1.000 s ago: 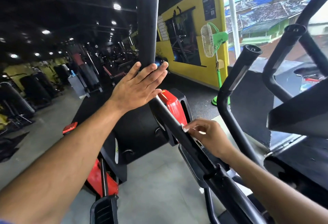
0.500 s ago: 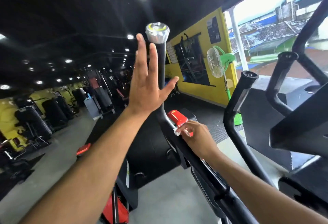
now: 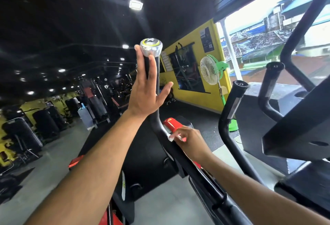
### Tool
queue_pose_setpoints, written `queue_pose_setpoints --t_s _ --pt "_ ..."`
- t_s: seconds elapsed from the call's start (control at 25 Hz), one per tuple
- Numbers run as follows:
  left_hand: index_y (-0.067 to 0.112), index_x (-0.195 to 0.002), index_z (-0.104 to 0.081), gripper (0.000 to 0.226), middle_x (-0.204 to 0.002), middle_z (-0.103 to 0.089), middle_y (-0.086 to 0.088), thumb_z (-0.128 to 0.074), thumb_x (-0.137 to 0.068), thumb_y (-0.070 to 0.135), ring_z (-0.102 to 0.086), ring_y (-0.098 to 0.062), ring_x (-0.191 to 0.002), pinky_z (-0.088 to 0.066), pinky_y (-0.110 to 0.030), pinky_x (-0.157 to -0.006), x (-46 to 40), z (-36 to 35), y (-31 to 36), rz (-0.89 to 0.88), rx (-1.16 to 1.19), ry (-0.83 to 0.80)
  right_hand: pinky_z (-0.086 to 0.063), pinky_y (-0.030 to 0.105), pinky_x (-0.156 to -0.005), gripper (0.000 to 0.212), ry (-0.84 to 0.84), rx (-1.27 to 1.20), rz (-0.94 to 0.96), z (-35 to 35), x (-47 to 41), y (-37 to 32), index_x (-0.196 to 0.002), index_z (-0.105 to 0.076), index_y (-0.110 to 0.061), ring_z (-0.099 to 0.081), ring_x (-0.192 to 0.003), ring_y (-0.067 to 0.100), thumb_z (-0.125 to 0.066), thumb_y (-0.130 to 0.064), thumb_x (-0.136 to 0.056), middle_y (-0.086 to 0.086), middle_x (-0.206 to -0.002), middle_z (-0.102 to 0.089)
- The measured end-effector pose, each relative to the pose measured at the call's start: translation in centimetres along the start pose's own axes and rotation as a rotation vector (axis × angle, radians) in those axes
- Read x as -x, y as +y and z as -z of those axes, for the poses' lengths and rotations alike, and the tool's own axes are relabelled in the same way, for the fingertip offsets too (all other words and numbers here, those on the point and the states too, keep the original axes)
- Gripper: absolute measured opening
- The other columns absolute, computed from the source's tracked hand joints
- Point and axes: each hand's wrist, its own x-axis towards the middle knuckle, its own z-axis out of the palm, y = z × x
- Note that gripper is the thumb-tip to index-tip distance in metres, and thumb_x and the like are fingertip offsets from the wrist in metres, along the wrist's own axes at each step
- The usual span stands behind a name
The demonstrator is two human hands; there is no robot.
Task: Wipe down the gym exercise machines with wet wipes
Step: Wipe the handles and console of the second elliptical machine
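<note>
The left hand [image 3: 145, 93] lies flat, fingers straight, against the upright handlebar [image 3: 157, 99] just below its silver cap [image 3: 151, 47]. The right hand [image 3: 189, 141] pinches a white wipe [image 3: 172, 137] against the bar's lower stretch, which slants down toward the viewer.

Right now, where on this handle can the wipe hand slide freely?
The bare stretch of handle between the right hand and the left hand is free. Higher up is crowded: left fingers cover it to the silver cap.

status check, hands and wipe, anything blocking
Left hand open, flat on handlebar. Right hand pinches wet wipe on lower bar. Nothing blocking.
</note>
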Motion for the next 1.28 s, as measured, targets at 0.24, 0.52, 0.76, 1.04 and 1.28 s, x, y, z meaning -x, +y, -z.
queue_pose_setpoints --t_s 0.24,0.52,0.76,1.04,1.28 --pt "0.028 -0.163 0.018 0.099 -0.166 0.022 -0.026 -0.057 -0.098 0.025 0.018 -0.027 -0.158 -0.016 -0.045 -0.13 0.2 -0.4 -0.8 -0.099 0.045 0.006 -0.054 0.034 -0.073 0.029 0.043 -0.074 -0.092 -0.9 0.6 1.9 -0.083 -0.075 -0.041 -0.065 -0.073 0.012 -0.069 -0.014 -0.092 -0.008 -0.086 -0.073" --pt "0.032 -0.165 0.011 0.092 -0.166 0.034 0.009 -0.055 -0.102 0.025 0.018 -0.024 -0.158 -0.011 -0.042 -0.13 2.7 -1.8 -2.0 -0.134 0.094 0.026 -0.052 0.027 -0.078 0.026 0.047 0.097 0.098 -1.2 -1.3 0.6 -0.088 -0.078 -0.032 -0.066 -0.083 0.004 -0.07 -0.007 -0.091 -0.022 -0.09 -0.068" --pt "0.034 -0.163 0.013 0.081 -0.164 0.037 0.011 -0.045 -0.107 0.035 0.021 -0.02 -0.157 -0.006 -0.044 -0.131 2.8 -2.5 -2.6 -0.169 0.118 0.059 -0.054 0.038 -0.077 0.019 -0.066 0.554 0.437 -1.1 0.2 -0.3 -0.112 -0.071 -0.025 -0.058 -0.097 0.016 -0.062 -0.014 -0.1 -0.011 -0.108 -0.057" --pt "0.04 -0.16 0.016 0.092 -0.161 0.04 0.011 -0.055 -0.103 0.032 0.015 -0.019 -0.158 -0.016 -0.045 -0.131 3.4 -3.8 -2.4 -0.08 0.112 0.104 -0.056 0.035 -0.085 0.031 -0.324 0.78 0.462 2.6 10.0 1.0 -0.129 -0.065 -0.02 -0.057 -0.108 0.023 -0.047 -0.019 -0.104 -0.005 -0.123 -0.06" --pt "0.042 -0.161 0.015 0.095 -0.163 0.037 0.012 -0.058 -0.102 0.03 0.011 -0.018 -0.159 -0.018 -0.045 -0.131 4.3 -3.7 -2.1 -0.038 0.155 0.1 -0.06 0.035 -0.071 0.034 -0.306 0.973 0.466 -1.2 2.8 -3.0 -0.117 -0.068 -0.015 -0.047 -0.112 0.019 -0.041 -0.022 -0.097 -0.002 -0.118 -0.058"
